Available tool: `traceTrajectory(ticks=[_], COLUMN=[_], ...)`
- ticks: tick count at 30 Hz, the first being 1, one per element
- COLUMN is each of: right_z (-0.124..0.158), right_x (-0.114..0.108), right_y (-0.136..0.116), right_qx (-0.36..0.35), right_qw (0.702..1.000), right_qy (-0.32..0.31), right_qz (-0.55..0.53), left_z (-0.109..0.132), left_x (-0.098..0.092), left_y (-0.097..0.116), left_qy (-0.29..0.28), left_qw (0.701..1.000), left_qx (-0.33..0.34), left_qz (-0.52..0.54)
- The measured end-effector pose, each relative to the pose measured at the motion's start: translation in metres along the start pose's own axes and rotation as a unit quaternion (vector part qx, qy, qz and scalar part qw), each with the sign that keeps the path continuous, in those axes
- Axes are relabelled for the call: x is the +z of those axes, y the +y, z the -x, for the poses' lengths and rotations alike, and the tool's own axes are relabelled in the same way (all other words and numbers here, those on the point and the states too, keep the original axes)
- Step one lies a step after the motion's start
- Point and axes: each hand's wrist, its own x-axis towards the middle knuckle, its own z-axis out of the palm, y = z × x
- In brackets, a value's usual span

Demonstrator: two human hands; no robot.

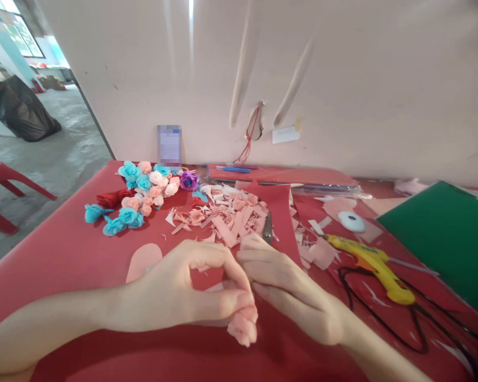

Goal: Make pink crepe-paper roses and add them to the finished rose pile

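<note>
My left hand (pixel 207 289) is closed, its thumb and forefinger pinching a small pink paper rose (pixel 242 324) that hangs head down over the table. My right hand (pixel 287 292) meets it from the other side, fingers bent and pressed together against my left fingertips. Whatever lies between the right fingers is hidden. A rounded pink paper piece (pixel 143 261) lies beside my left wrist. Just beyond both hands is a heap of pink paper scraps (pixel 235 212), with a dark metal tool (pixel 267 229), perhaps scissors, at its right edge.
Finished-looking blue, pink, red and purple paper flowers (pixel 143 183) cluster at the back left, near a phone (pixel 169 146). A yellow glue gun (pixel 376 265) with its black cord (pixel 418 329), a white oval case (pixel 351 222) and a green board (pixel 442 239) occupy the right side.
</note>
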Motion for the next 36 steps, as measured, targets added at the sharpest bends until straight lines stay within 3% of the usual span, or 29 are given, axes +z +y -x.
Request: traceTrajectory(ticks=[4,8,20,23,28,36], right_z=[-0.002,-0.002,-0.001,0.000,0.005,0.003], right_x=[0.002,0.002,0.005,0.004,0.003,0.001], right_y=[-0.002,-0.002,0.004,0.006,0.007,0.007], right_qx=[0.028,0.025,-0.084,-0.083,-0.041,-0.028], right_qw=[0.999,0.999,0.990,0.991,0.994,0.999], right_qy=[-0.014,-0.024,0.100,0.091,0.095,0.026], right_qz=[0.009,0.015,0.057,0.046,0.022,-0.028], left_z=[-0.001,-0.001,-0.002,-0.001,-0.003,-0.005], left_x=[0.001,0.000,-0.002,-0.004,-0.007,-0.007], left_y=[-0.002,-0.005,-0.006,-0.005,-0.003,0.003], left_qy=[0.003,-0.017,-0.057,-0.057,0.012,-0.017], left_qw=[0.999,0.998,0.993,0.996,0.984,0.962], left_qx=[-0.021,0.001,0.043,0.069,0.078,0.101], left_qz=[0.032,0.062,0.094,0.026,-0.158,-0.253])
